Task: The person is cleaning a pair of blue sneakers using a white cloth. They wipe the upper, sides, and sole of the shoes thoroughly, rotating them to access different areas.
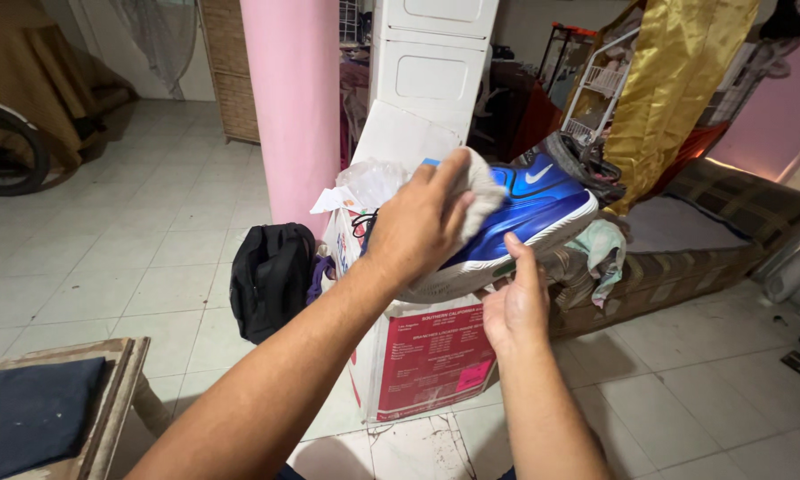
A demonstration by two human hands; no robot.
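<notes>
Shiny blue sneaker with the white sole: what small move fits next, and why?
Probably drag the pale cloth toward the toe: the left hand presses it against the shiny blue sneaker near the laces, while the right hand props the white sole.

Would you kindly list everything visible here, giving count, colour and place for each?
shoe: one, glossy blue with white sole, held up at centre
cloth: one, pale grey, pressed on the shoe
cardboard box: one, white and red, on the floor below the shoe
backpack: one, black, floor left of the box
pillar: one, pink, behind
cushion: one, dark blue, lower left
left hand: holds the cloth
right hand: supports the shoe's sole
</notes>
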